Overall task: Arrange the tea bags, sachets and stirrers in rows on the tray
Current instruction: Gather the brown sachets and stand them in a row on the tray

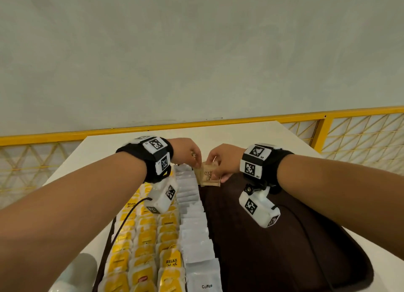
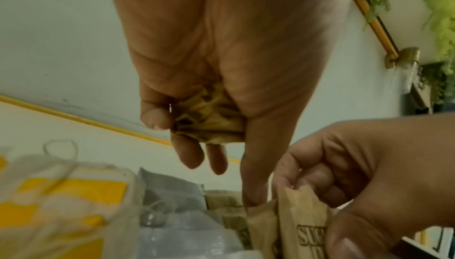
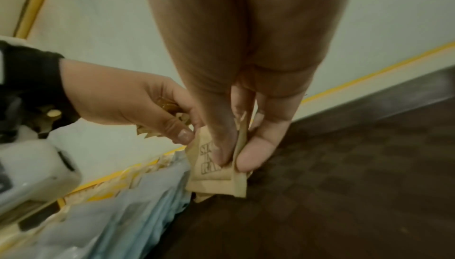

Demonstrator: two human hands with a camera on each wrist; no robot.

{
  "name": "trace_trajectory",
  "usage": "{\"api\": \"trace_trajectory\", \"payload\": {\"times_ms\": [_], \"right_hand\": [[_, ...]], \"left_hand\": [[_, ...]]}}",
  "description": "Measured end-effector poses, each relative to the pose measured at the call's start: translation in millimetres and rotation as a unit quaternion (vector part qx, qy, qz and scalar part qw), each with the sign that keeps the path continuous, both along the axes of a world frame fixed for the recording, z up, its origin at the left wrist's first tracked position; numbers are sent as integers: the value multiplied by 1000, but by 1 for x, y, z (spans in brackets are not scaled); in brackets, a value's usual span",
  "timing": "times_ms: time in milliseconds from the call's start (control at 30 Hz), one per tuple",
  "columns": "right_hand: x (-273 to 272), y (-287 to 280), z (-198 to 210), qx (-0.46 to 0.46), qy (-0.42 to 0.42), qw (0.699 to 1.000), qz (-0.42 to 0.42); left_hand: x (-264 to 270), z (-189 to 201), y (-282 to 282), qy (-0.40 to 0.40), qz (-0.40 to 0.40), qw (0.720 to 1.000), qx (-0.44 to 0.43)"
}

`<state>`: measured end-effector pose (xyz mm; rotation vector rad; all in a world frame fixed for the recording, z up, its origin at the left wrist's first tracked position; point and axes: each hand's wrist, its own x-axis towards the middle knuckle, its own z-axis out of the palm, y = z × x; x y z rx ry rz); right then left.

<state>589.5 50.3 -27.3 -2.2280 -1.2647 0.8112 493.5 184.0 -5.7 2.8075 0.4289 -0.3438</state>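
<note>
the dark brown tray (image 1: 284, 248) lay on a white table (image 1: 240, 130), its right half bare and open, its right rim close to the table's right edge. the left half was packed: rows of yellow tea bags (image 1: 144, 237) ran along the left side, and just beside them a row of white sachets (image 1: 196, 230) reached from the near rim to the far end. a yellow railing (image 1: 360, 111) ran behind the table, close to its far edge.

at the tray's far end, right of the white row, the right hand (image 1: 225, 160) pinched a few brown sugar sachets (image 1: 207, 177) between thumb and fingers, holding them upright with their lower edges at the tray. the left hand (image 1: 188, 151) had its fingers curled round a bunch of more brown sachets (image 2: 209, 115), while its thumb tip pressed on the sachets in the other hand.

legible print: "relax" on some yellow bags, "coffee" on the nearest white sachet, and "su…" on a brown one, the rest covered or blurred.
</note>
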Motion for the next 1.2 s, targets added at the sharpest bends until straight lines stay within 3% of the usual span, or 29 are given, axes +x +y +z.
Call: {"api": "trace_trajectory", "payload": {"times_ms": [333,633,1200], "right_hand": [[8,5,-3,-29,-30,999,-15],[16,-5,-9,7,19,998,-65],[15,-7,-14,17,64,996,-59]], "left_hand": [[17,-12,1,31,-9,999,43],[19,-13,-1,66,-17,995,70],[26,-16,-13,79,-14,989,124]]}}
